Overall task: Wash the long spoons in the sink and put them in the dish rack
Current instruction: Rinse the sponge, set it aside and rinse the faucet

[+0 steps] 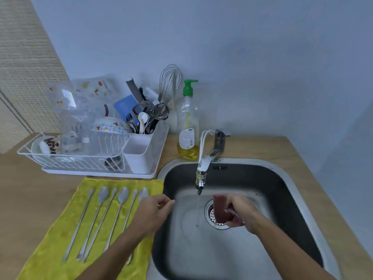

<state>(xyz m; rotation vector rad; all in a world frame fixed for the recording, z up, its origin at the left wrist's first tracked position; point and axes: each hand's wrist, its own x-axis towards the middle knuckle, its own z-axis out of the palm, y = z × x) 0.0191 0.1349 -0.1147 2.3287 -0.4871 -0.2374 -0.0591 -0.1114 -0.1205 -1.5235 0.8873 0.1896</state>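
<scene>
Sink (298,190): steel basin, tap (203,164) running a thin stream beside the drain strainer (210,213). Dish rack (70,160), left of the sink: clear plastic containers (76,126), a patterned bowl (107,127); its cutlery cup (139,156) holds a whisk (170,81), forks and spoons. Yellow towel (56,235) in front of the rack: six long spoons (123,195) side by side, none in the sink or rack. Soap bottle (187,138) behind the sink rim. Right hand (242,213) grips a dark red sponge (220,209) over the drain. Left hand (153,211) sits over the rightmost spoon, fingers half curled; can't tell if it grips.
</scene>
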